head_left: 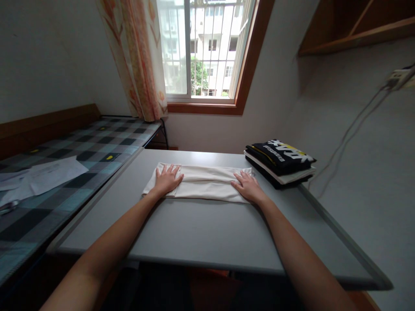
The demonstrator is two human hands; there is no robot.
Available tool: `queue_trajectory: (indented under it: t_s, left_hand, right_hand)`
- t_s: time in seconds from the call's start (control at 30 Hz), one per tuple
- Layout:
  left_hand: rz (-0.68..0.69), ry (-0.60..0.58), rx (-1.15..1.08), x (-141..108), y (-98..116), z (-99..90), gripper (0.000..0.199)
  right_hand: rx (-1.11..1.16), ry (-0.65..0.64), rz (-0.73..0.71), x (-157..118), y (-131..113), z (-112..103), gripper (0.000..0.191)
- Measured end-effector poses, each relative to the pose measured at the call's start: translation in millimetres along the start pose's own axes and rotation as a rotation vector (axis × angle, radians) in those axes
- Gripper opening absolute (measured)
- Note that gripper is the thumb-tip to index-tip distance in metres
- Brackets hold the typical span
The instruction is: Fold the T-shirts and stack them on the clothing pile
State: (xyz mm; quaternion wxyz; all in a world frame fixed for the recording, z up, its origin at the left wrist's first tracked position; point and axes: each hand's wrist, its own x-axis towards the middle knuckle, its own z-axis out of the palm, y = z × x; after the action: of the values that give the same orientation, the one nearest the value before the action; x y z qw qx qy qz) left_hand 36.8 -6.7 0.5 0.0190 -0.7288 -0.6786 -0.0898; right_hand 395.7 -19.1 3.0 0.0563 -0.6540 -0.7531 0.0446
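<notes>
A white cloth garment [207,183], folded into a long narrow strip, lies crosswise on the grey table [201,229]. Near its left end, my left hand [167,179] presses flat on the fabric with its fingers spread. My right hand [248,186] rests on the right end, fingers apart and palm down. Shallow creases run along the strip between both hands. What kind of garment it is I cannot tell.
At the table's back right sits a stack of folded clothes [280,160], a black printed one on top. Left of the table is a bed with a checked sheet [81,149] and papers [53,177]. A cable [348,125] hangs along the right wall.
</notes>
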Motion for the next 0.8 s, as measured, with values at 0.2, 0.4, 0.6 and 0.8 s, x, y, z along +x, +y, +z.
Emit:
queue_trajectory:
  t_s: [0.2, 0.4, 0.6, 0.8]
  left_hand:
    - [0.002, -0.001, 0.004, -0.3, 0.3, -0.9, 0.064]
    - [-0.005, -0.01, -0.002, -0.2, 1.2, -2.0, 0.064]
    - [-0.007, -0.004, -0.003, -0.2, 0.8, -1.0, 0.064]
    - [-0.007, 0.002, 0.002, -0.1, 0.7, -0.3, 0.063]
  right_hand:
    - [-0.006, -0.005, 0.001, 0.1, 0.0, -0.8, 0.064]
    - [-0.007, 0.0, -0.004, -0.1, 0.0, -1.1, 0.064]
    - [-0.018, 0.009, -0.008, 1.0, 1.2, 0.9, 0.064]
    - [-0.019, 0.014, -0.008, 1.1, 1.8, 1.6, 0.064]
